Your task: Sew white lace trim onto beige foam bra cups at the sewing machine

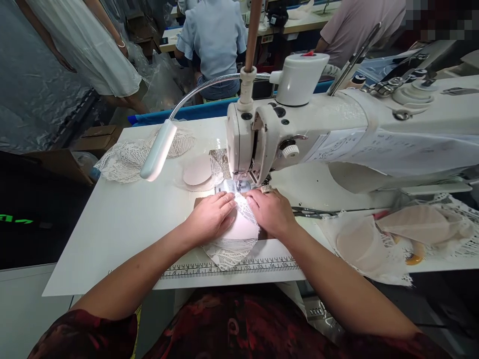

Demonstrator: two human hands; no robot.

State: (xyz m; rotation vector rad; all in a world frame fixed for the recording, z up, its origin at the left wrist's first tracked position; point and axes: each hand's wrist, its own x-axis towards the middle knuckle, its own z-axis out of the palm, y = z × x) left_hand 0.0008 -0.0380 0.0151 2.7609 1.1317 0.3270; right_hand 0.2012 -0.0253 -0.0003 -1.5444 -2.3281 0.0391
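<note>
My left hand (pixel 211 215) lies flat, fingers stretched out, pressing a white lace piece with a padded cup (pixel 236 234) onto the sewing table (pixel 123 224). My right hand (pixel 270 209) rests on the lace's right side, fingers extended toward the needle area (pixel 243 185) of the white sewing machine (pixel 299 129). A ring shows on one right finger. The lace's far edge lies just under the presser foot.
A gooseneck lamp (pixel 159 149) hangs over the table's left. Lace pieces and round cups (pixel 145 152) lie behind it. More cups and lace (pixel 396 234) are piled at right, with scissors (pixel 312 213) near them. A ruler strip (pixel 232 269) runs along the front edge. Other people work behind.
</note>
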